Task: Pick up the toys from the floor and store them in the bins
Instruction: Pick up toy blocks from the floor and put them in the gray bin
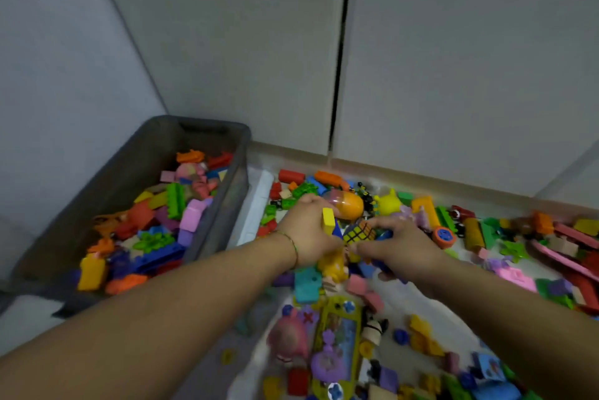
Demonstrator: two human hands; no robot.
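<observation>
Both forearms stretch forward, side by side, and meet over the heap of toys [471,231] on the white mat [257,205]. The left hand [308,231], with a thin bracelet [292,245] at its wrist, is turned knuckles-up and clenched round a yellow block [328,221], which stands upright out of its fist beside an orange egg [351,203]. The right hand [402,245] lies palm-down with bent fingers over a puzzle cube [356,233] and blue pieces; whether it truly grasps them I cannot tell. The grey bin [207,124], partly full of blocks, sits off the mat's left edge, against the wall.
</observation>
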